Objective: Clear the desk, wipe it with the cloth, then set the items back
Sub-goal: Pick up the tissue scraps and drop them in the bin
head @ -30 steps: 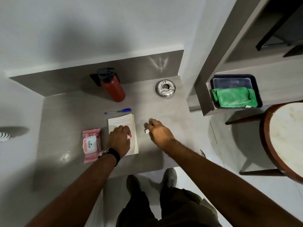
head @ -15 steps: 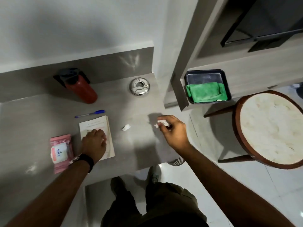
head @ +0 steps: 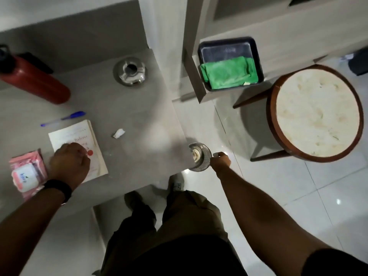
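Stage: clearing is only just beginning, by my reading; the bench (head: 139, 108) is carrying nearly everything.
On the bench: red bottle (head: 35, 82) at the back left; metal ashtray (head: 130, 71) at the back right; pen (head: 63, 118) just beyond the book (head: 79, 134); pink wipes pack (head: 25, 172) beside the book on the left; paper scrap (head: 118, 133) lying alone near the middle.
Left hand (head: 69, 162): resting on the book cover, fingers curled under, not wrapping round anything.
Right hand (head: 220, 159): reaching down past the bench's right edge, hovering at the rim of the wire bin (head: 200, 156) on the floor. Fingers are curled and a pale speck is showing at the tips; I cannot tell whether it is pinching something.
Cloth (head: 229, 73): green, lying in the dark tray (head: 258, 56) on the low shelf to the right, well apart from both hands.
Risk, bin: looking small and light; a knock from the wrist could be tipping it, and anything dropped could be missing the mouth.
Risk, bottle: standing tall; a careless sweep for the pen could be toppling it.
Risk, wiping early: the cloth would be dragging the scrap and pen over the edge.
Risk, ashtray: contents are not readable; tilting it in transit could be spilling them.
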